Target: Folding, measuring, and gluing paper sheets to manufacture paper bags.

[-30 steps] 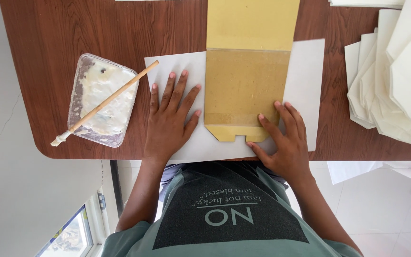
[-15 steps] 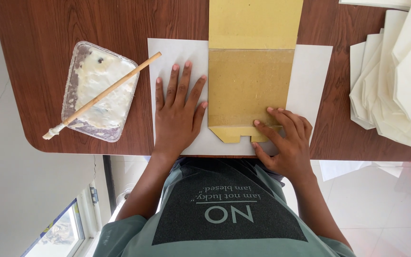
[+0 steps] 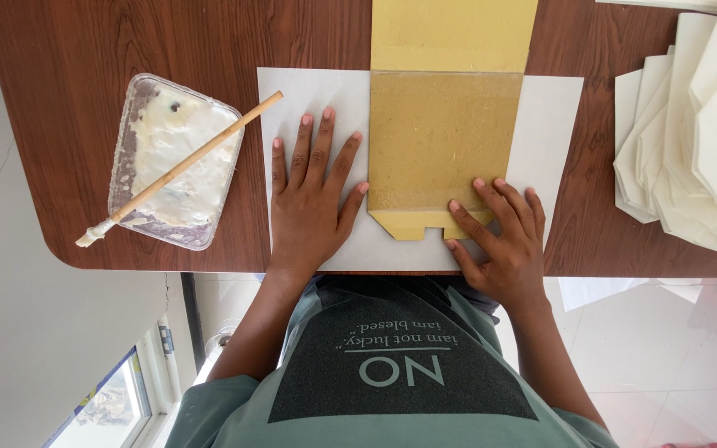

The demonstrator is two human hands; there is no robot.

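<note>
- The left hand lies flat, fingers spread wide, pressing on the white sheet. It grips nothing.
- The right hand is open too, fingertips pushing down on the brown folded paper just beside the left thumb.
- A tray of paste with a stick sits past the left hand's little finger.

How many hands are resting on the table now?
2. The left hand lies flat on the white sheet; the right hand presses the brown folded paper at its lower edge.
</note>
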